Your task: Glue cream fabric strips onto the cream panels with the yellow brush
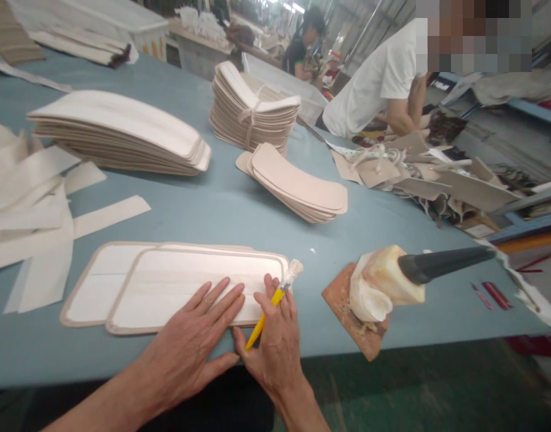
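Left hand [185, 336] flat | right hand [277, 342] gripping yellow brush [256, 332] | white panel [176, 276] (beige-rimmed, round-cornered)

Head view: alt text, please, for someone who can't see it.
A person's left hand rests its fingers on the uppermost of some overlapping pale panels on a blue-grey table; the right hand, at that panel's right end, holds a yellow-handled brush. Stacked pieces lie farther back; to the right, a stained pale container sits on a brown board.
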### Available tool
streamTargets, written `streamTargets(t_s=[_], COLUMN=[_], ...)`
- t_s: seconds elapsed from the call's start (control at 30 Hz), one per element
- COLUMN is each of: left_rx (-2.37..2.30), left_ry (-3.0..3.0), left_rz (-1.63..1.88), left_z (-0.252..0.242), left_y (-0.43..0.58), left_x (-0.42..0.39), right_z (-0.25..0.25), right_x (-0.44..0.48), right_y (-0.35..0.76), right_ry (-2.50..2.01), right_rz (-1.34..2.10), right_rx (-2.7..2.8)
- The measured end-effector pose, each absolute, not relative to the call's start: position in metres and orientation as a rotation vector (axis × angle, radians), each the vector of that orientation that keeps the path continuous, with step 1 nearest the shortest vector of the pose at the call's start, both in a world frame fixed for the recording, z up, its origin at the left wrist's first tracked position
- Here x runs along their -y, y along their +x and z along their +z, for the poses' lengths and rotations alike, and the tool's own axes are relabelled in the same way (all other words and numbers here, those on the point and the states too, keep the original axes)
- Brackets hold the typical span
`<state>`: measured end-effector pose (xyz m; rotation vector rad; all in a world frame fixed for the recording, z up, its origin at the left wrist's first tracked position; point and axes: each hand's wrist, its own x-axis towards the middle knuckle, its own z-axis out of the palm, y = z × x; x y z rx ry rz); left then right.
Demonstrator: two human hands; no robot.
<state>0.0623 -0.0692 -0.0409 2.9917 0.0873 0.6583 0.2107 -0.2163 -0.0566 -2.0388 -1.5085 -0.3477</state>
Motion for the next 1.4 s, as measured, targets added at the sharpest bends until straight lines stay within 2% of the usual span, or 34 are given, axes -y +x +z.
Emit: streamTargets(t_s=[0.23,0.57,0.8,1.0,1.1,1.2,1.3,1.4], left_rx=[-0.130,-0.169,-0.216,-0.211,-0.115,-0.198,-0.780,-1.300], left_ry=[2.920,2.835,2.763,2.713,2.708,2.678,2.402,1.760], left_rz=[0.597,0.437,0.160,0.074,0.183,0.555,0.951,0.907], left_z=[-0.043,-0.054,-0.049,-0.042,-0.036,-0.034,-0.037,-0.042], left_y=[0.064,0.058,0.059,0.061,0.053,0.030,-0.008,-0.043], left_x=[0.072,0.072,0.074,0.076,0.076,0.073,0.068,0.068], right_z=[-0.051,-0.073,-0.080,-0.091,-0.095,-0.097,-0.097,-0.097], right_x=[0.223,0.250,0.251,0.253,0.254,0.255,0.254,0.253], right_y=[0.223,0.224,0.223,0.228,0.231,0.233,0.232,0.230], right_ry=[-1.885,-2.125,-2.113,-2.080,-2.059,-2.039,-2.022,-2.026], right_rz=[-0.119,-0.268,-0.291,-0.304,-0.298,-0.296,-0.321,-0.352], right_rx=[1.838,1.561,1.549,1.568,1.584,1.574,1.560,1.554])
